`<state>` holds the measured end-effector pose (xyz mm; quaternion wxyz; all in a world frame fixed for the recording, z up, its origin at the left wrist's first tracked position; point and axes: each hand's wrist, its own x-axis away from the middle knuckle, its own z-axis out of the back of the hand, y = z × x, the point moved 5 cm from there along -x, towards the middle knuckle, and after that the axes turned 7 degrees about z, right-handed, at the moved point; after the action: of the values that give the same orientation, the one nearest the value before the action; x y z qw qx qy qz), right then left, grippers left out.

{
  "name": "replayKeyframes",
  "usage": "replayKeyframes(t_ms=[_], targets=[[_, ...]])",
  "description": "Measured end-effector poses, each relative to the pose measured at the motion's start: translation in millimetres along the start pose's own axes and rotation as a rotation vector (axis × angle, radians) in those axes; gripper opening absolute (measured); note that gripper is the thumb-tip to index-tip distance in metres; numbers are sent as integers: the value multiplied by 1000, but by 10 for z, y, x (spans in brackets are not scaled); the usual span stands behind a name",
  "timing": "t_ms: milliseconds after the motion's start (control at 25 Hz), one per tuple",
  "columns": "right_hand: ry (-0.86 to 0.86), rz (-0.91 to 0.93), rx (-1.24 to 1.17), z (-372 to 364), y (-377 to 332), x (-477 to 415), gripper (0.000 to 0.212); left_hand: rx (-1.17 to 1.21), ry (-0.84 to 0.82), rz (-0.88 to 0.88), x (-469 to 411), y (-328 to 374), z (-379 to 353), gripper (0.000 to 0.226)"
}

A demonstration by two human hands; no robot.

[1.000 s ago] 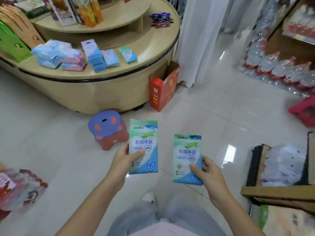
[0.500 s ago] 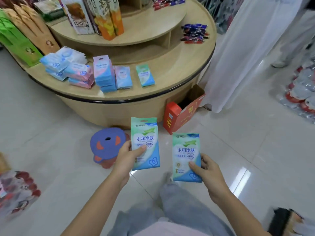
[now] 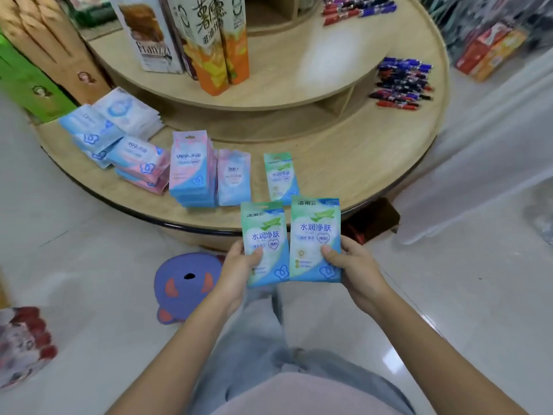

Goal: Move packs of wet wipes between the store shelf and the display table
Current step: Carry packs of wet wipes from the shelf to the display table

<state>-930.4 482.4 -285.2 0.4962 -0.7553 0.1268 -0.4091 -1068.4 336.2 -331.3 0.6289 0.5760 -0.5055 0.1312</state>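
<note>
Left hand (image 3: 236,271) pinches a green-and-blue wet wipe pack (image 3: 264,244) by its lower left edge, thumb on the printed face and fingers behind. Beside it the right hand (image 3: 356,271) pinches a second matching pack (image 3: 315,238) at its lower right edge, thumb across the front. Both packs are upright, side by side with their inner edges meeting, held in the air just in front of the near edge of the round wooden counter (image 3: 389,163).

On the counter close to that edge lies a third green pack (image 3: 281,176), just beyond the two held ones. To its left lies a pale pink-and-blue pack (image 3: 233,176), then a stack of pink-and-blue packs (image 3: 191,169), then a loose heap of blue and pink packs (image 3: 119,136) toward the left edge. Pens (image 3: 401,83) lie bunched near the counter's right edge. Tall snack boxes (image 3: 215,40) stand on the raised upper tier. A purple stool (image 3: 187,284) sits on the floor below the left hand.
</note>
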Motion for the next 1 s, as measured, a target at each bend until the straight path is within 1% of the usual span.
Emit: replayKeyframes(t_ms=[200,320,400,520,600,680,800,880,920,1000], targets=[[15,-118,-107,-205,-211,-866,25,-52,-109,64,-807,678,-290,29],[44,-184,-175,-250,-237,-1290,21,-66,-155,155,-1128,844,-518,28],[62,-222,-239,-215,-179,-1544,23,-49,-144,148,-1371,888,-599,35],[128,-243,-260,-96,-94,-1891,28,-101,-73,19,-1699,949,-659,47],[137,-239,-252,-70,-61,-2102,29,-182,-7,-72,-1809,1009,-730,50],[130,-229,-202,-83,-29,-2254,28,-232,72,-110,-1916,1005,-770,52],[124,-239,-163,-113,42,-2351,32,-351,204,-187,-2054,939,-751,52],[115,-247,-160,-104,73,-2376,34,-504,257,-211,-2119,847,-746,54],[108,-249,-167,-96,77,-2382,34,-537,268,-167,-2092,829,-762,54],[103,-253,-175,-76,70,-2400,32,-530,292,-102,-2081,826,-769,44]])
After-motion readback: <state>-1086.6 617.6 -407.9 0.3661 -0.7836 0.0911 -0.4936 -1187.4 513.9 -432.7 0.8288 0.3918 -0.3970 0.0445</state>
